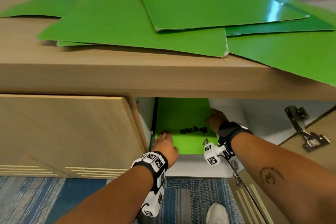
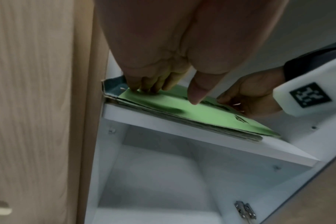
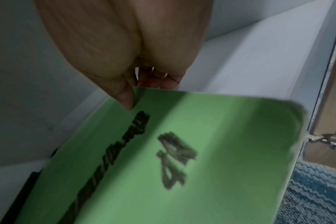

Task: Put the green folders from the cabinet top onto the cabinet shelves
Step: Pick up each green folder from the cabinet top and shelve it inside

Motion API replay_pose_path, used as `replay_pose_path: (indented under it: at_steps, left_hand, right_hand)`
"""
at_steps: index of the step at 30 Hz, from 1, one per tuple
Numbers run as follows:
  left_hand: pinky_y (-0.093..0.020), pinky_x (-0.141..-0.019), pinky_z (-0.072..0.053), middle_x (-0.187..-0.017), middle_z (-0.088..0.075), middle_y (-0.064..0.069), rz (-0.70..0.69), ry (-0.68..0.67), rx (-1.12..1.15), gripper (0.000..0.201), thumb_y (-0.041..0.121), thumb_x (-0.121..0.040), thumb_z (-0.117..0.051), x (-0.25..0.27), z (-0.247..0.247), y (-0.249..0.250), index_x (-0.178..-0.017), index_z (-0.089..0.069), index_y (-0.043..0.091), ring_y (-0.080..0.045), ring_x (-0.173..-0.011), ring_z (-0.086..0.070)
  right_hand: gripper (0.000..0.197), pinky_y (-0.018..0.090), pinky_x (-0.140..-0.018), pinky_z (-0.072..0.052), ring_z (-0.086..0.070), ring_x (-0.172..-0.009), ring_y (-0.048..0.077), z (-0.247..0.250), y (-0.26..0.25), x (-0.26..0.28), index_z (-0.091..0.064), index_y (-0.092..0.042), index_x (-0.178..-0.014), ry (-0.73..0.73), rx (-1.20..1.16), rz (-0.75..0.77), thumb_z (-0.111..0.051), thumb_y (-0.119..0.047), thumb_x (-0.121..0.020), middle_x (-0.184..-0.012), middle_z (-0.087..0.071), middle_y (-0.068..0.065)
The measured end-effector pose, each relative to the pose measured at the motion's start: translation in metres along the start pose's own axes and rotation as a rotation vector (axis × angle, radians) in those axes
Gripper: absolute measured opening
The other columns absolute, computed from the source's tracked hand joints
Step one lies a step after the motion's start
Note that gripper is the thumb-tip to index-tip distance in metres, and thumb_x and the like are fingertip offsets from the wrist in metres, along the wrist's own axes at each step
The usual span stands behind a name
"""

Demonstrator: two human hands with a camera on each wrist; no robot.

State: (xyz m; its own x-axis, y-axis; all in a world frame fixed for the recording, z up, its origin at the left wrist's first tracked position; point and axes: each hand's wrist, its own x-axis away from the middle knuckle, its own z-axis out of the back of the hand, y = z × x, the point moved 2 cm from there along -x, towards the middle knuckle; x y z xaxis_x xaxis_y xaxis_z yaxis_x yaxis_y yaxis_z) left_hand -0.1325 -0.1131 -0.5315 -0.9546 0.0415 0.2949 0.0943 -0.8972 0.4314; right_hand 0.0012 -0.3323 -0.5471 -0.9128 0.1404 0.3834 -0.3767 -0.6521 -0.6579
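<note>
White shelf (image 2: 182,136) inside the cabinet carries a green folder (image 1: 183,123). Left hand (image 1: 164,144) presses flat at its seven o'clock; right hand (image 1: 216,119) pinches the three o'clock edge. Light, stiff, slick card, probably: best taken by the edges.

Bare forearms wear black wristbands (image 1: 229,131) carrying white marker-printed camera blocks (image 1: 211,154); a tattoo (image 1: 270,176) marks the right forearm.

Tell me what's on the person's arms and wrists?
Both forearms are bare, no sleeves. The left wrist wears a black band covered in white blocks with black square codes. The right wrist has a black strap, a white coded block and a thin cable. A dark tattoo marks the right forearm.
</note>
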Motion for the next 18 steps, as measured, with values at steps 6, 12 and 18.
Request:
replay_pose_path:
  at_steps: [6,12,18]
  left_hand:
    - [-0.041,-0.119,-0.012,-0.156,-0.021,-0.01,-0.036,-0.098,-0.215,0.087,0.042,-0.079,-0.065,-0.019,0.002,-0.01,-0.149,-0.021,0.016,-0.031,-0.144,-0.018]
    - [-0.046,-0.12,-0.005,-0.16,-0.017,-0.008,-0.121,-0.145,-0.36,0.083,0.016,-0.083,-0.059,-0.026,-0.001,-0.015,-0.151,-0.015,0.033,-0.034,-0.147,-0.011]
    - [-0.047,-0.12,-0.002,-0.162,-0.003,-0.006,-0.104,-0.17,-0.319,0.089,0.035,-0.081,-0.064,-0.019,0.003,-0.012,-0.151,-0.009,0.033,-0.034,-0.148,0.001]
  right_hand:
    - [0.057,0.048,-0.1,-0.046,-0.056,-0.11,0.042,-0.013,0.014,-0.032,-0.051,-0.014,-0.134,-0.035,0.102,-0.031,-0.058,-0.016,-0.078,-0.131,-0.052,0.02]
    - [0.061,0.045,-0.092,-0.053,-0.057,-0.102,0.04,-0.011,0.004,-0.019,-0.055,-0.022,-0.127,-0.003,0.168,-0.039,-0.058,-0.028,-0.067,-0.12,-0.053,0.017]
    - [0.065,0.043,-0.096,-0.045,-0.044,-0.113,0.04,-0.004,-0.024,0.018,-0.04,-0.021,-0.135,0.0,0.418,0.012,-0.066,-0.041,-0.078,-0.126,-0.036,0.015]
